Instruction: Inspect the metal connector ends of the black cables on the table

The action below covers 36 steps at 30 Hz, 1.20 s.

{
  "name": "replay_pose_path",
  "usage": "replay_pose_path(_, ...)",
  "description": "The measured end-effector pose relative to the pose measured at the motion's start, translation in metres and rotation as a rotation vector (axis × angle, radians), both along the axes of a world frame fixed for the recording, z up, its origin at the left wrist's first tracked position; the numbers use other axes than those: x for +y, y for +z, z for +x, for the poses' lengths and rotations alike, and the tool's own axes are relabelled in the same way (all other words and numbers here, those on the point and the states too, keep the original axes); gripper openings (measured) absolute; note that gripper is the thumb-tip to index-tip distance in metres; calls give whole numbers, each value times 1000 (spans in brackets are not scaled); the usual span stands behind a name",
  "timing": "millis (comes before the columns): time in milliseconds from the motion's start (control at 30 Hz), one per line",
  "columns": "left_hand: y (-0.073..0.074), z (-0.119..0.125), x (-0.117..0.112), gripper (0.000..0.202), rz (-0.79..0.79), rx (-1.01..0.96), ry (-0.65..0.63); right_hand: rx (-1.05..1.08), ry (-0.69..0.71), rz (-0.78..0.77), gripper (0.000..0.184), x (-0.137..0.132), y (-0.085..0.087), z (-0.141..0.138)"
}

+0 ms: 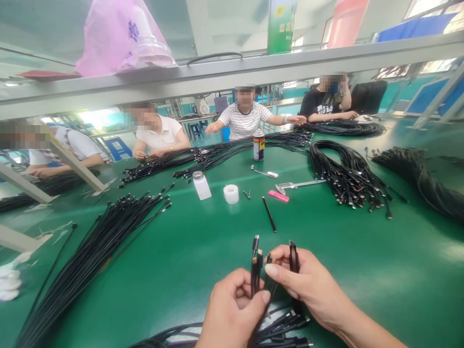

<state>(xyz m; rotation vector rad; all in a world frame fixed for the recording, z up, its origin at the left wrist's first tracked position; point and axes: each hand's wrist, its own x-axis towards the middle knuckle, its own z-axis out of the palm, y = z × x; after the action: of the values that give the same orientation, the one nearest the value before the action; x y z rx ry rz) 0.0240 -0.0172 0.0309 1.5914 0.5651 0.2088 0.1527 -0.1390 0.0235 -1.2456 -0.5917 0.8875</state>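
Note:
My left hand [232,309] is shut on a few black cables [255,275], their metal-tipped connector ends pointing up. My right hand [308,285] grips another small bunch of black cables [293,257] between thumb and fingers, close beside the left hand's bunch. The two hands nearly touch, and the fingers hide parts of the cable bodies. Below them, a pile of black cable ends with connectors [286,328] lies on the green table [362,270] at the near edge of the picture.
Long black cable bundles [348,179] lie across the green table, with a spray can [258,145], dispensing bottle [202,186], tape roll [231,194], caliper [300,184] and pink item [279,195] among them. Several co-workers [245,116] sit opposite, beyond a metal shelf rail [232,72].

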Motion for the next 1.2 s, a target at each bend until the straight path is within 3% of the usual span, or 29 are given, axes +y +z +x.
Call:
replay_pose_path(233,4,1,0,28,-32,-13,1,-56,24,-51,38,0,1,-1)
replay_pose_path(367,4,1,1,32,-132,-56,-11,-11,17,-32,36,1,0,-1)
replay_pose_path(633,-2,-1,3,35,-169,-54,-66,-29,-77,-21,37,1,-2,-4)
replay_pose_path(767,4,0,4,41,-187,-139,14,-62,-67,-46,30,1,2,-2)
replay_pose_path(867,10,2,8,33,-323,-199,83,-222,-73,-121,21,-2,8,4)
replay_pose_path(1033,14,9,19,39,-492,-230,125,-680,-81,-418,24,-6,11,18)
replay_pose_path(1200,14,14,25,40,-516,-201,115,-817,-31,-508,16,-8,3,25)
